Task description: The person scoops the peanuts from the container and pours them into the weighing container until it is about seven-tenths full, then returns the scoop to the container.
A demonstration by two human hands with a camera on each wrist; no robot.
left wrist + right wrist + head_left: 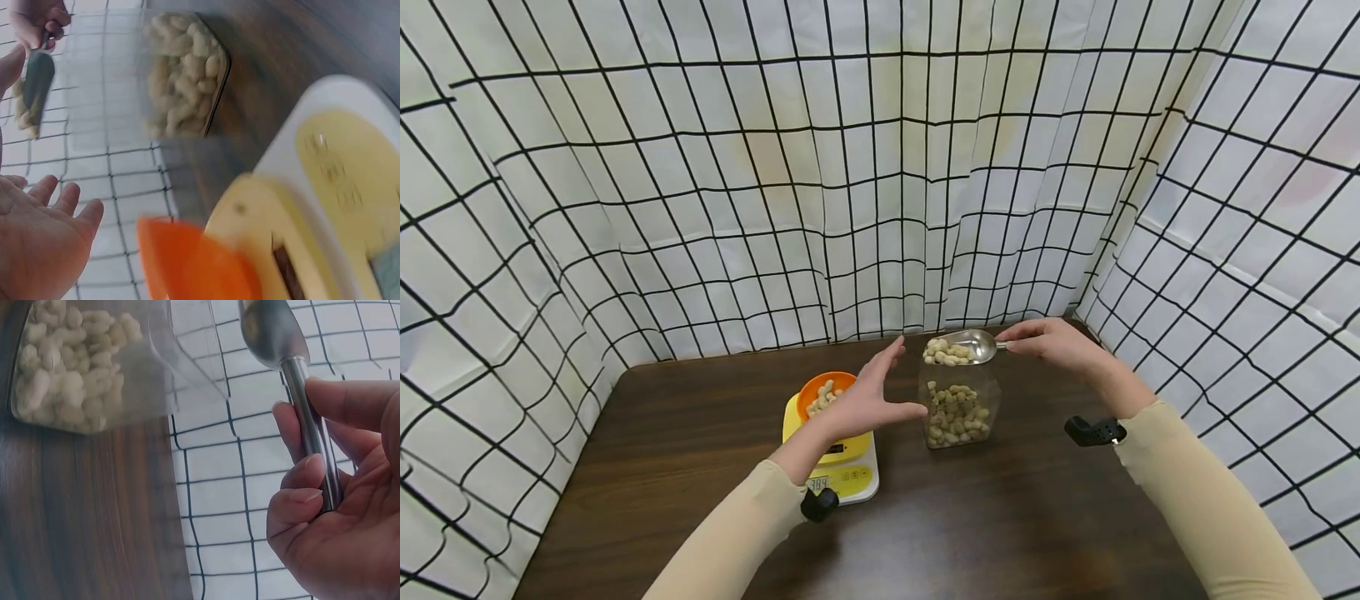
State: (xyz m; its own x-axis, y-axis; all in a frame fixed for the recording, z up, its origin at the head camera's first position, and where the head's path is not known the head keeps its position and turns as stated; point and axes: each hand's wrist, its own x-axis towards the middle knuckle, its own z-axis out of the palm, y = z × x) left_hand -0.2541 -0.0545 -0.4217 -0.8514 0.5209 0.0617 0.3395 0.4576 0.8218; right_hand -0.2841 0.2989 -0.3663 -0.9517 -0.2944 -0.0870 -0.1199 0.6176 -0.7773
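My right hand grips the handle of a metal scoop, its fingers curled round it. Peanuts in shells lie heaped in the scoop, which is above the mouth of a clear plastic container. More peanuts fill the lower part of that container. Just left of the container my left hand is held out with thumb and fingers spread, holding nothing. Below and behind it an orange bowl with some peanuts sits on a yellow and white kitchen scale. The scale's display is partly hidden by my left arm.
A dark wooden table carries everything. White curtains with a black grid enclose its back and sides. Dark bands with small devices sit on both wrists.
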